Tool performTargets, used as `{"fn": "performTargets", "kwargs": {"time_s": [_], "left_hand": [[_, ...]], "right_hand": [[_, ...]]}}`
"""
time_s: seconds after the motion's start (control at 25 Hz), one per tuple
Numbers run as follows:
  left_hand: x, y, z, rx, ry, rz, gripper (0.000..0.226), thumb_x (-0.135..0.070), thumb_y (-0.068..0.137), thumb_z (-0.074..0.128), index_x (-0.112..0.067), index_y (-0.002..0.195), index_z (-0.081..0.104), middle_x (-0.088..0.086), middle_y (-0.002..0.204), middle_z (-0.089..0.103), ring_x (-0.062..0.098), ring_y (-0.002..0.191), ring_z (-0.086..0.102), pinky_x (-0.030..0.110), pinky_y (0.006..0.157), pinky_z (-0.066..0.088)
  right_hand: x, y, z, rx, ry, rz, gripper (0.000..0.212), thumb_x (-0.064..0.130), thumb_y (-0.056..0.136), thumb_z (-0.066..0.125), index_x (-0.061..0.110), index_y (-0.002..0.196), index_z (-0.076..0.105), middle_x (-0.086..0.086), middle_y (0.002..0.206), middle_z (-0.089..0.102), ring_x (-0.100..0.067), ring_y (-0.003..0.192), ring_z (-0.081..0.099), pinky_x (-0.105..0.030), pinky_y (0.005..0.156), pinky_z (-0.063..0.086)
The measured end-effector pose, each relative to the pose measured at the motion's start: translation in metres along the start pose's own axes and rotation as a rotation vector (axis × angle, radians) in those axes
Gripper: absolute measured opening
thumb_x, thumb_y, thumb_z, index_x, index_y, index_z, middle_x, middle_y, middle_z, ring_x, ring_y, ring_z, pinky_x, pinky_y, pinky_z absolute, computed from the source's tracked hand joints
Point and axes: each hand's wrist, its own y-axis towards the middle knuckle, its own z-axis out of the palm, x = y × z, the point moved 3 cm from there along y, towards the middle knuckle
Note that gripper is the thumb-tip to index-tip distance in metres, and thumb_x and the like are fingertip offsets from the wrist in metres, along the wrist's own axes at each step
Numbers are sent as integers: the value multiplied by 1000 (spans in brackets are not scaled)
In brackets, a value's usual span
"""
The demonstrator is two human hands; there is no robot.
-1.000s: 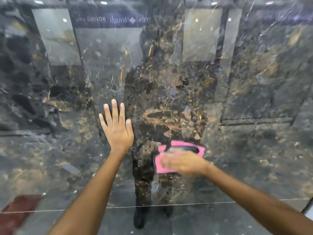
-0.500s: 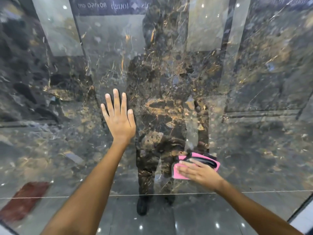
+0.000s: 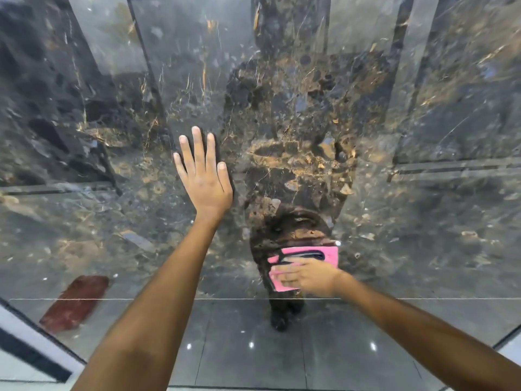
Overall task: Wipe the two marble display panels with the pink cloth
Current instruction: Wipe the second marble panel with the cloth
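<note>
Moving lower and rightward since a second ago, the right hand [image 3: 306, 275] is pressing the pink cloth [image 3: 324, 253] against the dark marble panel [image 3: 423, 165], just above the thin seam line [image 3: 169, 299] near its bottom edge. Its fingers are lying fairly straight across the cloth, pointing left. Higher up and to the left, the left hand [image 3: 204, 179] is staying flat on the same glossy panel, fingers straight and slightly spread, pointing upward. A reddish reflection [image 3: 74, 303] is showing at lower left.

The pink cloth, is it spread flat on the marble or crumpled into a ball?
Flat. The pink cloth lies as a rectangle against the marble panel, under the right hand.
</note>
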Motion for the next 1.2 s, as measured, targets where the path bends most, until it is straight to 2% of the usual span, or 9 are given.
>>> {"fn": "performTargets", "kwargs": {"time_s": [0.12, 0.24, 0.32, 0.48, 0.56, 0.76, 1.0, 1.12, 1.2], "left_hand": [[-2, -17, -4, 8, -69, -47, 50, -24, 102, 31, -10, 149, 33, 19, 155, 30, 36, 146, 16, 48, 120, 5], [-5, -98, -1, 149, -113, -163, 50, -28, 103, 33, -16, 151, 29, 8, 162, 15, 20, 151, 1, 46, 120, -3], [0, -148, 6, 245, -62, -150, 53, -36, 105, 25, -26, 156, 15, -5, 164, -5, 16, 150, -9, 47, 118, -6], [23, -173, 26, 234, 15, 13, 54, -40, 106, 18, -31, 156, 1, -8, 163, -11, 18, 150, -13, 46, 118, -9], [29, -178, 32, 178, 13, 47, 53, -39, 106, 17, -29, 157, 3, -5, 164, -7, 20, 150, -10, 48, 119, -6], [29, -180, 40, 81, -21, 77, 52, -37, 107, 16, -26, 157, 8, -3, 164, -1, 23, 151, -4, 48, 120, -3], [35, -188, 40, 109, -18, 139, 52, -36, 107, 17, -25, 157, 8, -2, 164, -2, 24, 151, -6, 49, 120, -5], [35, -190, 41, 83, -1, 158, 52, -35, 107, 17, -24, 157, 9, -3, 164, -1, 23, 151, -5, 48, 120, -4], [33, -190, 42, 73, -6, 140, 51, -35, 107, 17, -25, 157, 10, -3, 164, 0, 23, 151, -4, 48, 120, -3]], "right_hand": [[-52, -40, -47, -331, 197, 336, 65, -3, 78, 62, 23, 137, 51, -2, 146, 47, -20, 133, 45, -48, 107, 43], [-115, -85, -87, -687, 117, 902, 54, 17, 89, 53, 18, 142, 42, -9, 153, 37, -27, 144, 26, -51, 112, 25], [-101, -94, -62, -670, 40, 1105, 62, 24, 93, 48, 19, 151, 28, -2, 163, 10, -24, 150, 5, -52, 116, 13], [16, -81, 51, -137, -95, 470, 88, 15, 79, 56, 18, 155, 11, -1, 163, -9, -22, 148, 7, -43, 118, 1], [27, -80, 55, -116, -128, 300, 91, 0, 75, 55, 16, 155, 13, 1, 163, -9, -19, 148, 8, -40, 121, -3], [-36, -14, -16, -551, 103, 886, 64, 8, 85, 50, 19, 146, 36, 5, 163, 5, -19, 150, 4, -48, 119, 4], [83, 11, 94, 133, -82, 299, 87, 31, 87, 63, 14, 152, 9, -6, 161, 13, -26, 148, 9, -39, 121, -11], [74, 5, 79, -95, -115, 323, 86, 13, 59, 85, 20, 139, 52, 6, 149, 44, -14, 140, 36, -40, 122, -4], [52, 34, 45, -262, 6, 518, 78, -2, 78, 64, 17, 148, 37, 4, 155, 33, -19, 146, 24, -47, 121, 2]]}}
